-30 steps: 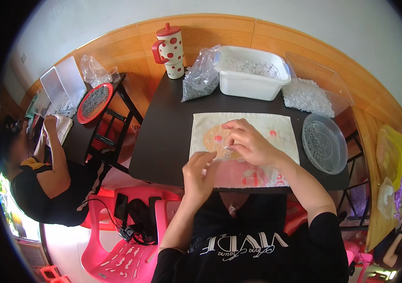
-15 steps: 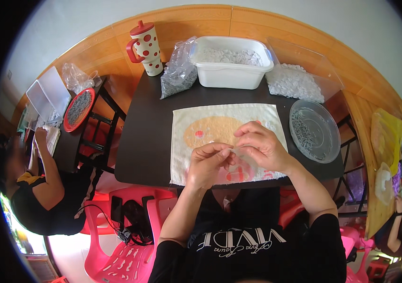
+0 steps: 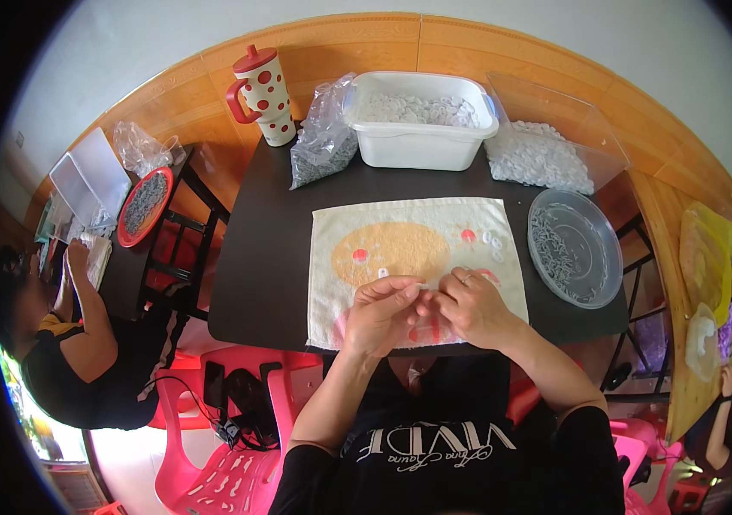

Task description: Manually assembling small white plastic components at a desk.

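Compared with half a second earlier, both hands had slid down toward the near edge of the tabletop (image 3: 263, 257) and pulled in tight together over the towel (image 3: 417, 249). The left hand (image 3: 383, 311) and right hand (image 3: 469, 305) were pinched fingertip to fingertip on a small white piece (image 3: 422, 287), so I'd guess they were fitting it together. A few loose rings (image 3: 493, 245) sat on the towel's far right part, and the view had tilted down a bit too.

From my remote view I see a black short-sleeved t-shirt (image 3: 443, 455) with pale outlined lettering across the chest, bare forearms, and a thin ring (image 3: 466, 278) on a finger of the right hand (image 3: 471, 306).
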The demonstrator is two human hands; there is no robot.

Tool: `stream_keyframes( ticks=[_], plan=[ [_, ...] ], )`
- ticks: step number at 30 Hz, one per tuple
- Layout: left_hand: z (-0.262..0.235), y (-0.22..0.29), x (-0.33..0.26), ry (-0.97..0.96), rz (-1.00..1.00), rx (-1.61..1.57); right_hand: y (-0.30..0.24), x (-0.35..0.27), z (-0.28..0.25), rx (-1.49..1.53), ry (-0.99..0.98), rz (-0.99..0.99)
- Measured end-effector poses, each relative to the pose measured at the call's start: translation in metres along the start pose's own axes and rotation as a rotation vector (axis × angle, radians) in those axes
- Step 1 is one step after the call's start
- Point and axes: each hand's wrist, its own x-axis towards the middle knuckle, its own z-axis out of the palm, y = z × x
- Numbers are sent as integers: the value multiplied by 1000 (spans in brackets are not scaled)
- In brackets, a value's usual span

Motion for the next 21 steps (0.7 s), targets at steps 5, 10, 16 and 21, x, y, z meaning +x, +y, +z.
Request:
stream_keyframes(
  ticks=[5, 10, 16, 21],
  plan=[
    [2, 0, -2, -15, 9, -69, 3, 0, -8, 200, 70, 192],
    [3, -1, -3, -30, 14, -81, -10, 3, -14, 1010, 321, 530],
    [4, -9, -6, 32, 14, -59, -31, 16, -16, 728, 398, 353],
    [4, -11, -7, 40, 2, -76, -33, 14, -3, 724, 447, 386]
  ],
)
